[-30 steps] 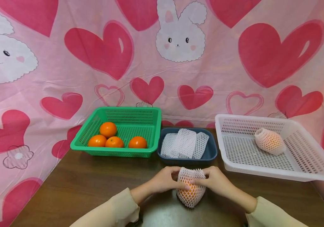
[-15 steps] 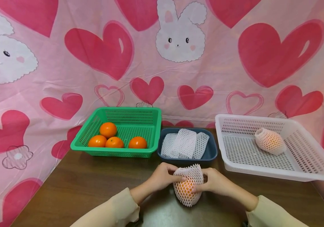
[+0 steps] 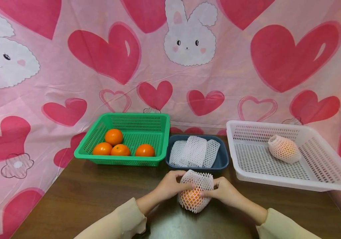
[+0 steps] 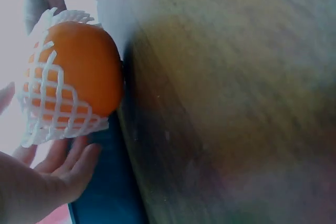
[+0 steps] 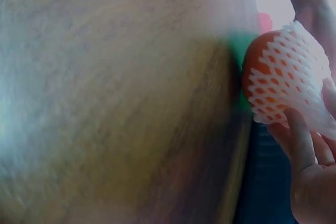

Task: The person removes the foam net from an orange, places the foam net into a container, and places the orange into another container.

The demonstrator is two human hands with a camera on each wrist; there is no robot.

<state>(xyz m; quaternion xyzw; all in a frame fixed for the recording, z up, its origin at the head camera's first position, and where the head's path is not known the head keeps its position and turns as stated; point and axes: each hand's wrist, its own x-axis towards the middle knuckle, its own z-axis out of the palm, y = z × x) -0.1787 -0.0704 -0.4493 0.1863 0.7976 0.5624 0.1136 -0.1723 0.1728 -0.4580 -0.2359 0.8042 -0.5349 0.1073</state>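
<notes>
In the head view an orange [image 3: 192, 199] sits inside a white foam net sleeve [image 3: 204, 182], just over the table and in front of the blue tray. The left hand [image 3: 170, 185] grips the sleeved orange from the left, thumb across its front. From the right, the right hand [image 3: 224, 192] holds it with thumb in front and fingers behind. The left wrist view shows the underside of the orange [image 4: 92, 66] bare, with the net's strands [image 4: 52, 98] around one side. In the right wrist view the net [image 5: 286, 72] covers most of the fruit.
A green basket [image 3: 122, 161] with several oranges stands back left. Behind the hands, a dark blue tray [image 3: 224, 156] holds flat foam nets [image 3: 195, 151]. At right, a white basket [image 3: 273, 181] contains one netted orange [image 3: 284, 149]. A pink patterned cloth [image 3: 236, 76] hangs behind.
The sleeved orange has moved slightly left and away from the person, tilting as it went. Both hands have shifted with it, their fingers regripping the net.
</notes>
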